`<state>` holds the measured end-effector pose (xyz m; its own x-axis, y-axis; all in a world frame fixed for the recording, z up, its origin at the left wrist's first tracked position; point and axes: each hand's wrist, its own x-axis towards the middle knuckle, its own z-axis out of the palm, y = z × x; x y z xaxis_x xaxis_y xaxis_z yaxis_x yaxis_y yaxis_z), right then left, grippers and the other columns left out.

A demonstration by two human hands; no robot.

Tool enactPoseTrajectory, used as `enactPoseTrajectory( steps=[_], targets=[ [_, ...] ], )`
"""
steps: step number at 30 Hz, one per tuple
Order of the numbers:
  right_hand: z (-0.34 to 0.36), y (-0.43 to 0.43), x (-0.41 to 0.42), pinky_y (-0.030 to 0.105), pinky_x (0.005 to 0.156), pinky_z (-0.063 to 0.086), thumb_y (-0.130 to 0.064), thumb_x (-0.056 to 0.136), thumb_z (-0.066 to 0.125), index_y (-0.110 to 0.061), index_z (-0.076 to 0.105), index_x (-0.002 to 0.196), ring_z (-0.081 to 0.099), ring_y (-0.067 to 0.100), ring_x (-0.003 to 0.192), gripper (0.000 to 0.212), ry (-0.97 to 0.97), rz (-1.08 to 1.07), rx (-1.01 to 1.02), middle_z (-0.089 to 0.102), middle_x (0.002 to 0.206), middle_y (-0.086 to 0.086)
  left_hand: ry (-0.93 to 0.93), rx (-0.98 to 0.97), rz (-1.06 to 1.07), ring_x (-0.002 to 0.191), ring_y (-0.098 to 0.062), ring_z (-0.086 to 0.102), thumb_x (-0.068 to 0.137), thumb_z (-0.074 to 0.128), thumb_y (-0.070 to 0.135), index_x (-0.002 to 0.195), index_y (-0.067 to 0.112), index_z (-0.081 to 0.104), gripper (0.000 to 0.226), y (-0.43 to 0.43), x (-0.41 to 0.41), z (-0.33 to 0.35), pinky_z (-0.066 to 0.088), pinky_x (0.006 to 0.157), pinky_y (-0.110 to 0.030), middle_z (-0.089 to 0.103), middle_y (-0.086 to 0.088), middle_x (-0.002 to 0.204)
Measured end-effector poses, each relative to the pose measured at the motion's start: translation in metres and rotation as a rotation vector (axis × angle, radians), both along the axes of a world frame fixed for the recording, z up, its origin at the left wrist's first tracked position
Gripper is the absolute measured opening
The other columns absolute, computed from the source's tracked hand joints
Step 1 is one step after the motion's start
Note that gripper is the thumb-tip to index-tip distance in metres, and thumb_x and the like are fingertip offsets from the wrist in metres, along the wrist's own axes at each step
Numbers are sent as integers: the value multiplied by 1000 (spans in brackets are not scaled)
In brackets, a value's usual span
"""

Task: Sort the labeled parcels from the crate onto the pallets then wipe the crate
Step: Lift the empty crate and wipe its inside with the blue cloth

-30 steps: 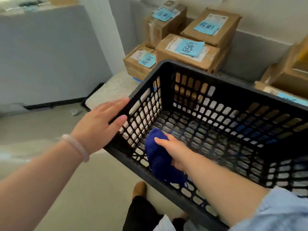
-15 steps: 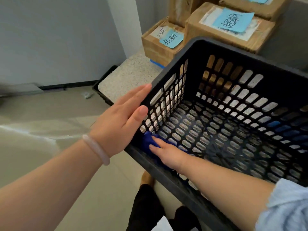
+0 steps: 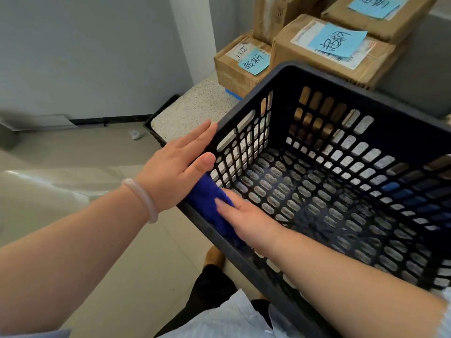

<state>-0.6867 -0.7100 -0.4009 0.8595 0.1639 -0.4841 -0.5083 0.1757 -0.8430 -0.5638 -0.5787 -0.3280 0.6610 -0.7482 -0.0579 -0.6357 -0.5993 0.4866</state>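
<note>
A black perforated plastic crate fills the right half of the view, with no parcels inside. My left hand lies flat with fingers spread against the outside of the crate's left wall. Inside the near-left corner, my right hand presses a dark blue cloth against the inner wall and rim. Cardboard parcels with blue handwritten labels sit stacked behind the crate, a smaller one to their left.
The parcels rest on a speckled slab with a black edge, beside a white wall and pillar. Beige tiled floor spreads below left. A small crumpled scrap lies by the wall. My shoe and dark trouser leg show under the crate.
My right hand has slid the blue cloth from the crate floor toward the near-left corner and up the wall. The view has closed in on the crate; my left hand stays on its left wall.
</note>
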Motion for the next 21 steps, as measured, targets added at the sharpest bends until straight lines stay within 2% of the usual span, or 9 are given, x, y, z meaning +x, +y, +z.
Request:
enactPoseTrajectory(
  steps=[2, 5, 9, 11, 12, 14, 17, 19, 21],
  targets=[
    [-13, -1, 2, 11, 90, 42, -36, 103, 42, -48, 48, 120, 59, -7, 106, 22, 31, 47, -47, 61, 114, -19, 8, -1, 17, 146, -4, 17, 88, 14, 67, 150, 42, 13, 67, 0, 0, -1, 16, 118, -31, 13, 22, 158],
    [-26, -7, 9, 10, 82, 40, -36, 103, 42, -48, 37, 131, 54, 4, 108, 30, 57, 83, -166, 57, 110, -20, -2, 4, 26, 141, 1, 19, 88, 14, 66, 147, 46, 10, 62, -1, -1, -1, 16, 114, -24, 14, 27, 154],
    [-40, -12, 14, 24, 92, 36, -21, 104, 39, -35, 32, 147, 49, 13, 109, 46, 7, 138, -298, 53, 134, 0, -7, 25, 25, 137, 7, 17, 88, 15, 67, 147, 46, 10, 63, -2, 0, -1, 14, 111, -19, 15, 28, 151],
    [-38, -13, 13, 23, 90, 34, -21, 103, 37, -31, 33, 148, 48, 14, 108, 46, 16, 164, -296, 53, 133, 3, -10, 21, 21, 135, 9, 17, 88, 16, 67, 148, 45, 13, 64, -3, 0, -1, 13, 110, -13, 17, 28, 149],
    [-35, -11, 12, 24, 94, 35, -25, 103, 38, -32, 34, 147, 50, 15, 112, 45, 24, 151, -271, 54, 131, 1, -11, 15, 18, 134, 11, 17, 89, 17, 65, 149, 42, 15, 65, -3, 0, -1, 11, 108, -8, 18, 29, 148],
    [-26, -6, 10, 37, 108, 37, -40, 99, 44, -39, 37, 144, 53, 19, 122, 46, 27, 126, -225, 57, 133, -2, -11, 2, 13, 132, 14, 16, 89, 20, 63, 150, 38, 18, 66, -4, -1, 0, 7, 105, -1, 18, 29, 146],
    [-10, -7, -4, 49, 103, 45, -45, 86, 58, -46, 45, 133, 61, 20, 113, 49, -23, 79, -215, 65, 122, -5, -5, 20, 39, 130, 15, 16, 86, 19, 66, 148, 44, 16, 66, -5, -3, 3, 8, 103, -1, 16, 35, 142],
    [4, -13, -9, 48, 99, 48, -37, 86, 60, -49, 55, 120, 65, 17, 104, 36, -68, 56, -177, 69, 111, -5, -10, 36, 53, 133, 12, 17, 85, 18, 67, 149, 44, 17, 68, -6, -5, 4, 10, 105, -6, 16, 36, 141],
    [21, -21, -15, 37, 98, 49, -28, 91, 60, -54, 58, 106, 65, 7, 101, 30, -144, 63, -145, 69, 106, -12, -23, 41, 56, 138, 5, 21, 85, 18, 67, 149, 43, 18, 69, -6, -5, 5, 12, 106, -10, 17, 35, 141]
  ],
)
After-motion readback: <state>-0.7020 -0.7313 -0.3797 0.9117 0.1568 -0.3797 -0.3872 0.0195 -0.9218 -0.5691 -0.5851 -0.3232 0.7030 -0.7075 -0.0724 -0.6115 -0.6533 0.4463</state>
